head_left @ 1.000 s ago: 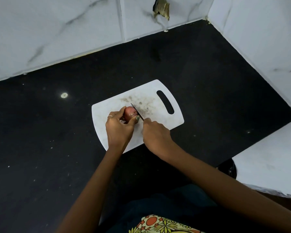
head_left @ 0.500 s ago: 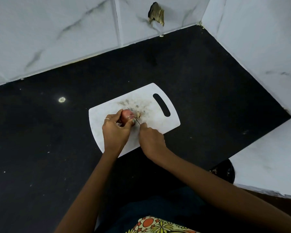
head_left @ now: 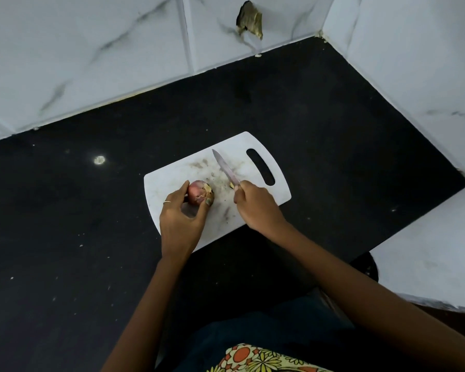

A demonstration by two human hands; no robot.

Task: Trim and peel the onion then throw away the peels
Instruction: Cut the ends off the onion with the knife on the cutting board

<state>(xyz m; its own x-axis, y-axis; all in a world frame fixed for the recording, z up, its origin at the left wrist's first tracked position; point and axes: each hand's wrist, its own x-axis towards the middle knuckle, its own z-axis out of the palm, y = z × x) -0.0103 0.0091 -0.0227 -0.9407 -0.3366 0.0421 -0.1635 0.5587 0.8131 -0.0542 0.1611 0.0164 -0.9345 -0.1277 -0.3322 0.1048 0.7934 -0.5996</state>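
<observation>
- I read the left hand (head_left: 181,218) as a steadying grip: its fingers close round the onion (head_left: 197,194), pinning it on the cutting board (head_left: 172,181) near that board's left edge.
- The right hand (head_left: 255,204) closes on the knife (head_left: 226,169) — blade lifted clear, pointing away across the board.
- The onion looks reddish, papery skin curling at one end — unpeeled, I judge.

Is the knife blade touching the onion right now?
No, the knife in the right hand points away over the cutting board, apart from the onion.
</observation>
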